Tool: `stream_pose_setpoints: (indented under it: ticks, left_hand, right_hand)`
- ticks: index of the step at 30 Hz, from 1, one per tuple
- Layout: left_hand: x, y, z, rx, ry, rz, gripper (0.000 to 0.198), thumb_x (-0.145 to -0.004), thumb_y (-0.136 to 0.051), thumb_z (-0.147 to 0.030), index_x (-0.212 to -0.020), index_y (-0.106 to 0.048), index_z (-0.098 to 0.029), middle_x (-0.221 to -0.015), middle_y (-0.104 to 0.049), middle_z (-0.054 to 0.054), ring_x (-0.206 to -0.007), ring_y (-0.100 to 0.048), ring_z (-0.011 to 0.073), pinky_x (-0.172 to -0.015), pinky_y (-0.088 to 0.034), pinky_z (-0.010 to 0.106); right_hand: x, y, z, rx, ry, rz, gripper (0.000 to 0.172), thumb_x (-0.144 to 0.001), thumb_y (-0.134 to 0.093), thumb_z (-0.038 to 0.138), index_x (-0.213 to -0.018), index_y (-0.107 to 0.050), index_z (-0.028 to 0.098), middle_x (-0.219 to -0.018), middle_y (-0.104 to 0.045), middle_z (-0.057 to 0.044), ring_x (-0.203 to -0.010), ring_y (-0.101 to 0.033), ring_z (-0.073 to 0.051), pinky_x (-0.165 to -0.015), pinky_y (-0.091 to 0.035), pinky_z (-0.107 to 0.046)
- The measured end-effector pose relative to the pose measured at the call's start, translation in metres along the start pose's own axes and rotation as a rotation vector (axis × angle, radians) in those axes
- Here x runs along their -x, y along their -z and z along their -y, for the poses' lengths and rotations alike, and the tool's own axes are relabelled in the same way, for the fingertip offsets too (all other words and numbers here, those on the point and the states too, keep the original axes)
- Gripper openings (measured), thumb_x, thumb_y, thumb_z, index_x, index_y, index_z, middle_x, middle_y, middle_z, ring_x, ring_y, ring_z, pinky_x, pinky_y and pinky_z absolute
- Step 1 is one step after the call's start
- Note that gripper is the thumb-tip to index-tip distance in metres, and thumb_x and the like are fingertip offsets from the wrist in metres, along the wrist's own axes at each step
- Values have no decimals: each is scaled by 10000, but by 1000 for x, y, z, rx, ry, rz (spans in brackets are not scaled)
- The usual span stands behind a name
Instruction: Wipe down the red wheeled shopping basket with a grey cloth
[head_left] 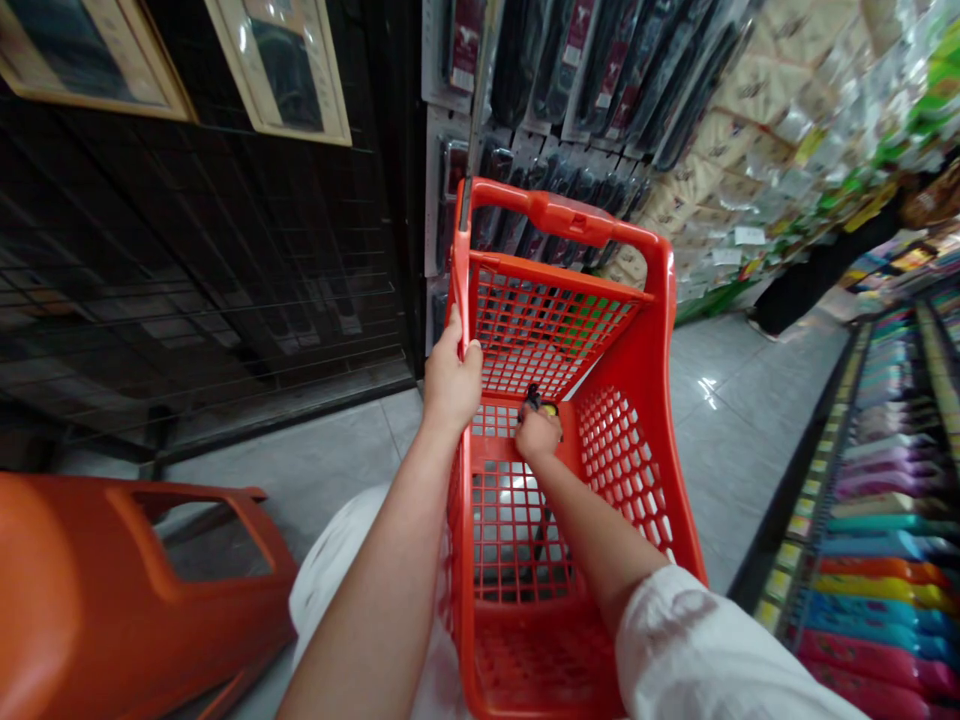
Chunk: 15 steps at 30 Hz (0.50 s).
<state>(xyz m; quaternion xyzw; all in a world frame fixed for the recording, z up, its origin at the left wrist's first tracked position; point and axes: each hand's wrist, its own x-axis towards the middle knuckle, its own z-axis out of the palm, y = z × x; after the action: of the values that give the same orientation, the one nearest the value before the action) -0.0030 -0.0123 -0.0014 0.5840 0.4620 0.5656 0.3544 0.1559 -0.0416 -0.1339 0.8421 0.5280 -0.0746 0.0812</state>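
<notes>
A red plastic shopping cart with gridded walls and a gridded floor stands in front of me. My left hand is closed around the cart's left side rim, its thumb over the edge. Reaching down inside the cart, my right hand is closed near the far grid panel. A small black thing with a bit of yellow beside it sticks out past its fingers; its kind cannot be made out. The cart's handle rises at the far end, untouched by either hand.
Packaged goods hang on the wall behind the cart. An orange plastic piece stands at lower left, by a dark wire rack. On the right, a low shelf holds colourful items. A person's dark-clad leg shows farther off.
</notes>
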Motion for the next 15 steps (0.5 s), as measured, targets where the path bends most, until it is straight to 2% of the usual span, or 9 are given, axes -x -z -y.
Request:
stream_pose_setpoints:
  ticks: [3,5,7,9,12,13,15]
  left_hand:
    - [0,-1,0,-6,1,-10,571,-829,-461,-122,-1390,-479,-224,-1475,-438,-9,-1387,-353,173,-1175,-231,321]
    - [-1,-1,0,-6,-2,-14,571,-825,-464,-120,-1385,-484,-230,-1471,-442,-14,-1386,-353,173,-1177,-227,327]
    - [-2,0,1,-5,-1,-13,568,-823,-466,-118,-1380,-491,-224,-1470,-443,-8,-1385,-355,173,-1178,-220,329]
    - [-2,0,2,-8,2,-8,565,-820,-466,-119,-1377,-495,-209,-1477,-432,4,-1386,-352,173,-1180,-213,325]
    - [-3,1,2,-16,1,3,568,-820,-471,-124,-1384,-487,-185,-1487,-413,25,-1388,-350,179,-1180,-215,328]
    - [-3,1,2,-14,1,5,572,-817,-477,-123,-1385,-486,-186,-1485,-416,27,-1387,-352,181,-1180,-218,334]
    - [-3,1,2,3,2,5,578,-809,-488,-119,-1383,-490,-196,-1473,-434,24,-1382,-363,186,-1179,-225,345]
  right_hand:
    - [16,1,37,32,266,-6,446,-905,-371,197,-1327,-508,246,-1248,-541,-156,-1064,-518,-272,-859,-421,-388]
    - [35,-1,53,31,459,-9,439,-899,-381,200,-1312,-523,236,-1296,-510,-154,-1058,-515,-276,-869,-425,-402]
    - [54,-5,56,20,605,-15,435,-894,-402,233,-1311,-528,234,-1351,-466,-149,-1076,-499,-293,-881,-430,-429]
    - [68,-7,47,19,681,-18,465,-896,-408,249,-1354,-486,260,-1390,-434,-136,-1106,-480,-313,-887,-435,-462]
    - [65,0,19,70,608,17,531,-910,-378,192,-1425,-386,321,-1426,-410,-118,-1146,-472,-312,-869,-456,-465]
    - [59,6,9,111,539,49,532,-917,-365,173,-1422,-388,339,-1421,-423,-114,-1150,-482,-304,-851,-469,-450]
    - [42,24,-9,213,394,121,471,-925,-375,161,-1349,-492,332,-1349,-509,-119,-1133,-519,-295,-812,-491,-420]
